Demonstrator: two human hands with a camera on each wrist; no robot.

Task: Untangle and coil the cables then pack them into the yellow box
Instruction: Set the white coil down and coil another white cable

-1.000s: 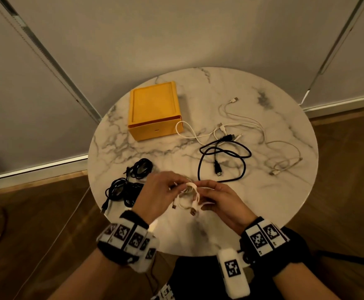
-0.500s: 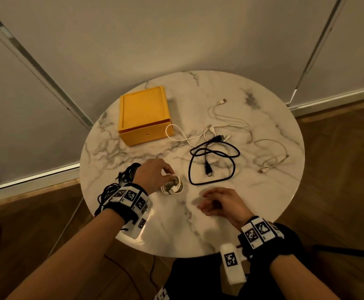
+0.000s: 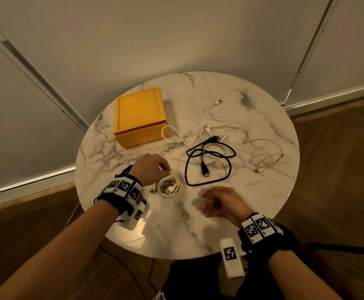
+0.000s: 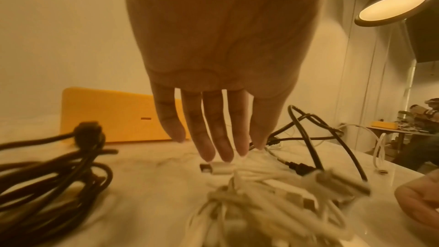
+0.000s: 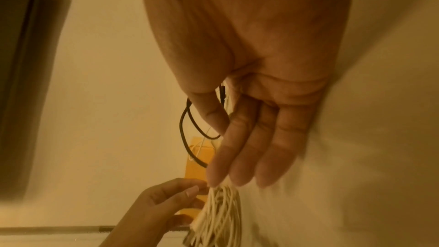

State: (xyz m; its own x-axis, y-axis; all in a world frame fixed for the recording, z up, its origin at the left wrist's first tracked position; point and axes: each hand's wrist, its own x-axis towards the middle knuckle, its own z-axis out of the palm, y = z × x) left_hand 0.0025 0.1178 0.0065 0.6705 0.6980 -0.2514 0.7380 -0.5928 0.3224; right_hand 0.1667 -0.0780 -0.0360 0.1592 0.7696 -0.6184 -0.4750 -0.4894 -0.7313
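A coiled white cable point(image 3: 168, 185) lies on the round marble table point(image 3: 252, 213), blurred and close in the left wrist view point(image 4: 261, 206). My left hand point(image 3: 163, 169) hovers just behind it with straight fingers point(image 4: 223, 138) and holds nothing. My right hand point(image 3: 207, 203) rests to the coil's right, loosely curled and empty. The closed yellow box point(image 3: 141, 120) sits at the back left. A loose black cable point(image 3: 209, 165) and tangled white cables point(image 3: 222, 126) lie in the middle and to the right. Coiled black cables point(image 4: 47, 176) sit by my left wrist.
The table's edge runs close in front of both wrists. One white cable loops against the box's front right corner point(image 3: 166, 132). A lit lamp point(image 4: 392, 1) hangs at the upper right. Wooden floor and white wall panels surround the table.
Both hands held the white coil a second ago. The left hand set it down on the table and let go; the right hand drew back to the right, empty.
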